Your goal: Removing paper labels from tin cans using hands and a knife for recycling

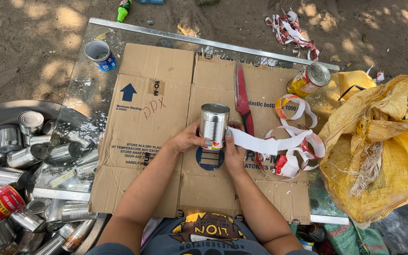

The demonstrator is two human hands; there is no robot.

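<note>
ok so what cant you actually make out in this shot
Head view only:
- Tin can: its far side, and its base behind the fingers of the left hand and right hand.
- Yellow sack: contents hidden by its folds.
- Green bottle: cut off by the top edge.

Both forearms reach forward, left hand (187, 138) and right hand (234, 153) curled inward.

Bare ribbed silver on the tin can (213, 125), with just a scrap of red and green label at its base. The peeled label strip (265, 143) shows white. A red-bladed knife (242, 100) lies on plain brown cardboard (157, 123) printed with a blue arrow. Yellow woven sack (378, 156), yellow-and-red labelled can (309, 80), blue-labelled can (100, 55), green bottle (123, 9).
</note>
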